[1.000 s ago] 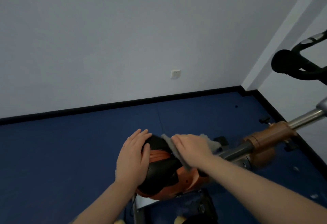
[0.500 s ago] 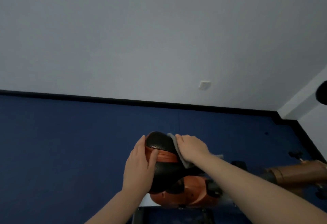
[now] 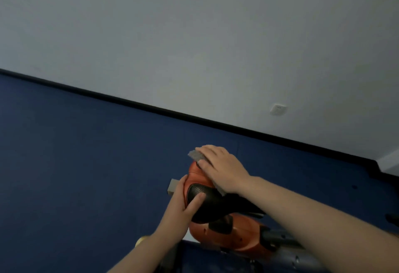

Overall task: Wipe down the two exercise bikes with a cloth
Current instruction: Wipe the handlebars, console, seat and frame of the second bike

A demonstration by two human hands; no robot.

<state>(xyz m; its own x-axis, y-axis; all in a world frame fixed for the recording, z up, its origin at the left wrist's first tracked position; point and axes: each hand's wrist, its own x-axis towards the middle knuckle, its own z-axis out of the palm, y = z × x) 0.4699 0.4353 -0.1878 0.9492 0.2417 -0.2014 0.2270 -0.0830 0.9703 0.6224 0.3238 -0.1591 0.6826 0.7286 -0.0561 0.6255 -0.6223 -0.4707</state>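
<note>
- Cloth (image 3: 195, 155): a small grey rag, soft and limp, lying flat under my right hand (image 3: 220, 168) on the rear, orange end of the bike's saddle (image 3: 207, 197). One corner pokes out past my fingertips.
- My right hand lies spread over the cloth with the fingers nearly straight, pressing it against the saddle and not pinching it. Light as it is, I judge that the cloth will bunch or slide out unless my palm keeps weight on it.
- My left hand (image 3: 183, 205) grips the saddle's left side, thumb across the black mesh panel and fingers wrapped round the edge, to steady it against the rubbing.
- Saddle: a firm, padded shell, black mesh with orange trim. I expect the smooth trim to be slick and the mesh to drag on the cloth. It should take firm pressure.
- Bike body (image 3: 228, 236): the orange housing and grey post below look hard and heavy, so the frame should stand still while I wipe.
- Best hold for the cloth, I think: flat under the palm for broad faces, wrapped over a fingertip for seams.
- Only one bike shows here, standing on the blue floor (image 3: 86, 164).
</note>
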